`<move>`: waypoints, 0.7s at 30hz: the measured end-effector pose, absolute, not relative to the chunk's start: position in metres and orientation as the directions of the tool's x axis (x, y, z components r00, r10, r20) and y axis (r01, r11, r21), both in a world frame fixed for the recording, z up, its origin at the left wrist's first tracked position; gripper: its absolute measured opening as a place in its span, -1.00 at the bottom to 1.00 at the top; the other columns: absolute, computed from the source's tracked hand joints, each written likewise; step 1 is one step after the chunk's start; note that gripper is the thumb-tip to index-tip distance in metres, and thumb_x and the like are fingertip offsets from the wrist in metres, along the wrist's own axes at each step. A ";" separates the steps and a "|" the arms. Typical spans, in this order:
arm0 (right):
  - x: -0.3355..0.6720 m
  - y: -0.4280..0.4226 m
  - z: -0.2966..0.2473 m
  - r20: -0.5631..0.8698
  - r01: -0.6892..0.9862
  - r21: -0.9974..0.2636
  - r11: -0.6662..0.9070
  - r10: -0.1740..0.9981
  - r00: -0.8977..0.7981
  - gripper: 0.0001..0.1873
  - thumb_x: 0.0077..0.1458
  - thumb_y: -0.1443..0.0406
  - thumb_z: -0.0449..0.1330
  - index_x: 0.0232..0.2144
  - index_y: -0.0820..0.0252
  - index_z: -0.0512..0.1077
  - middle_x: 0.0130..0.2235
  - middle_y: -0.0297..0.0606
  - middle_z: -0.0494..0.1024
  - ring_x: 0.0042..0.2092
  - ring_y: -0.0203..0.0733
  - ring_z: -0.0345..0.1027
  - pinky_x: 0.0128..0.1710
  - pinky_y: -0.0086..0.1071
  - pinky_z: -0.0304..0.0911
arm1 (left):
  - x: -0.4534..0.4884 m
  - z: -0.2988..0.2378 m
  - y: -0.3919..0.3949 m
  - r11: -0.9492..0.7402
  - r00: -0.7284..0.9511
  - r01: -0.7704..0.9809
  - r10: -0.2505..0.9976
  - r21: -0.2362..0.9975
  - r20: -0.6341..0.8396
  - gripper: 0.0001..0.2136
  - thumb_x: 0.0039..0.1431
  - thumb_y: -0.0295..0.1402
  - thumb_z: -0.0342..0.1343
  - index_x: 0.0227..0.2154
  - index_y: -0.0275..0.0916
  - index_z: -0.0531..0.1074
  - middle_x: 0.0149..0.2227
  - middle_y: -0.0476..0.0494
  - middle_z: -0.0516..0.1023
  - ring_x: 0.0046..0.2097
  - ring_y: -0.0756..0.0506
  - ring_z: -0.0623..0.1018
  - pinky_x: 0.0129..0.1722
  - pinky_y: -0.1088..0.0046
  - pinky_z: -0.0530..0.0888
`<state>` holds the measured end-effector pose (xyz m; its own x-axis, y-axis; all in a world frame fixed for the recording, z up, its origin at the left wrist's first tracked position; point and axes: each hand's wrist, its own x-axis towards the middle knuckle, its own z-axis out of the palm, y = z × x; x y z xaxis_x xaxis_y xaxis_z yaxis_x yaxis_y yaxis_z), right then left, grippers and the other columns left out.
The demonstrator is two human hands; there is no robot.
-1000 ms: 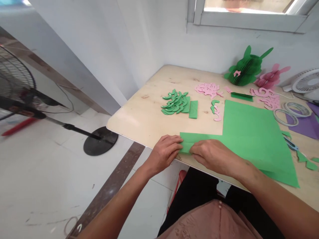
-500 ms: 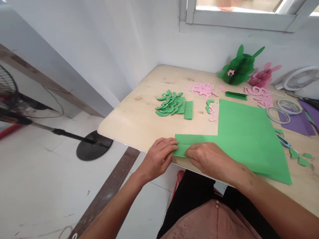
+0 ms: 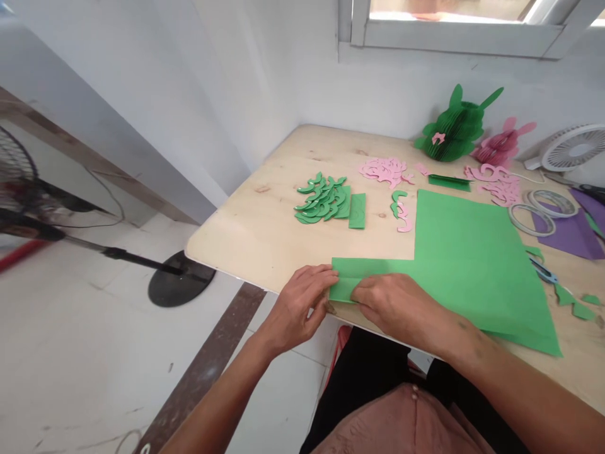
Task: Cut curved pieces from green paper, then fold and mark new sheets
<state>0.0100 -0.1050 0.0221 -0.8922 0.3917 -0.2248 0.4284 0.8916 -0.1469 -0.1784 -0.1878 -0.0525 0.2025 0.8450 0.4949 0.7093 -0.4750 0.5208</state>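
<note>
A large L-shaped sheet of green paper (image 3: 466, 265) lies on the table, its narrow arm reaching left with a crease along it. My left hand (image 3: 305, 302) is at the left end of that arm, fingertips resting on the paper's edge and thumb apart from them, past the table edge. With fingers bent together, my right hand (image 3: 390, 302) grips the near folded edge of the narrow arm. Its thumb and the paper under the palm are partly hidden.
Green cut-out pieces (image 3: 321, 198), pink cut-outs (image 3: 385, 170) and a small green rectangle (image 3: 358, 211) lie farther back. Tape rolls (image 3: 551, 203), scissors (image 3: 543, 271) and purple paper (image 3: 571, 236) are at right. Behind stand a green paper figure (image 3: 456, 129) and a small fan (image 3: 574, 150).
My left thumb has moved slightly away from its fingers. The right hand keeps its place on the paper's near edge. The whole view has shifted a little.
</note>
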 end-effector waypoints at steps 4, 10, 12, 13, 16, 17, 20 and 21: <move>0.009 -0.104 0.023 -0.250 0.440 -0.149 0.885 0.397 -0.883 -0.83 0.12 0.44 0.10 -0.47 0.21 0.43 -0.40 -0.26 0.57 -0.40 -0.22 0.40 -0.52 -0.42 -0.02 | -0.178 -0.056 -0.191 -0.453 0.137 0.682 0.850 0.573 0.509 -0.60 0.16 -0.53 -0.04 0.06 -0.15 0.26 0.00 -0.18 0.49 0.12 -0.17 0.42 0.07 0.12 0.40; 0.005 -0.102 0.031 -0.308 0.462 -0.176 0.869 0.397 -0.865 -0.82 0.12 0.46 0.10 -0.48 0.23 0.44 -0.41 -0.24 0.57 -0.39 -0.24 0.41 -0.49 -0.42 -0.01 | -0.171 -0.057 -0.201 -0.400 0.029 0.701 0.844 0.591 0.536 -0.59 0.13 -0.55 -0.01 0.06 -0.17 0.28 0.00 -0.20 0.47 0.09 -0.16 0.42 0.06 0.14 0.40; 0.004 -0.102 0.033 -0.320 0.464 -0.180 0.867 0.394 -0.861 -0.80 0.13 0.45 0.09 -0.48 0.23 0.44 -0.42 -0.24 0.56 -0.39 -0.23 0.41 -0.49 -0.41 -0.02 | -0.167 -0.058 -0.205 -0.397 -0.010 0.691 0.830 0.604 0.557 -0.59 0.13 -0.56 -0.01 0.05 -0.17 0.28 -0.01 -0.21 0.48 0.07 -0.16 0.44 0.05 0.14 0.41; 0.004 -0.102 0.034 -0.326 0.467 -0.180 0.866 0.395 -0.859 -0.80 0.14 0.45 0.08 -0.48 0.23 0.44 -0.42 -0.24 0.56 -0.39 -0.23 0.41 -0.49 -0.41 -0.03 | -0.165 -0.059 -0.207 -0.396 -0.031 0.684 0.823 0.612 0.567 -0.58 0.12 -0.56 -0.01 0.06 -0.17 0.27 -0.01 -0.21 0.48 0.06 -0.16 0.44 0.05 0.14 0.41; 0.003 -0.102 0.034 -0.342 0.479 -0.179 0.859 0.403 -0.849 -0.80 0.14 0.45 0.08 -0.48 0.22 0.44 -0.41 -0.26 0.56 -0.39 -0.24 0.40 -0.49 -0.42 -0.04 | -0.161 -0.063 -0.212 -0.391 -0.075 0.670 0.810 0.631 0.582 -0.56 0.11 -0.57 0.00 0.08 -0.17 0.24 -0.03 -0.21 0.50 0.04 -0.16 0.46 0.04 0.13 0.41; 0.003 -0.102 0.034 -0.342 0.480 -0.179 0.859 0.404 -0.849 -0.80 0.14 0.45 0.08 -0.48 0.22 0.44 -0.41 -0.26 0.56 -0.39 -0.25 0.40 -0.49 -0.42 -0.04 | -0.160 -0.065 -0.214 -0.389 -0.081 0.666 0.811 0.637 0.580 -0.55 0.11 -0.57 0.00 0.09 -0.17 0.22 -0.04 -0.21 0.51 0.03 -0.16 0.46 0.05 0.12 0.40; 0.004 -0.102 0.034 -0.335 0.472 -0.175 0.864 0.399 -0.854 -0.80 0.14 0.46 0.08 -0.47 0.22 0.44 -0.41 -0.26 0.55 -0.39 -0.24 0.40 -0.48 -0.42 -0.05 | -0.158 -0.071 -0.216 -0.384 -0.092 0.651 0.816 0.654 0.571 -0.51 0.12 -0.56 0.00 0.12 -0.19 0.16 -0.07 -0.21 0.54 0.01 -0.16 0.48 0.06 0.09 0.38; 0.004 -0.102 0.034 -0.337 0.469 -0.171 0.866 0.396 -0.854 -0.81 0.14 0.45 0.08 -0.47 0.22 0.43 -0.41 -0.26 0.55 -0.38 -0.24 0.40 -0.48 -0.41 -0.05 | -0.157 -0.072 -0.216 -0.385 -0.094 0.648 0.816 0.657 0.570 -0.50 0.12 -0.56 0.00 0.14 -0.19 0.14 -0.08 -0.21 0.55 0.01 -0.16 0.48 0.06 0.07 0.38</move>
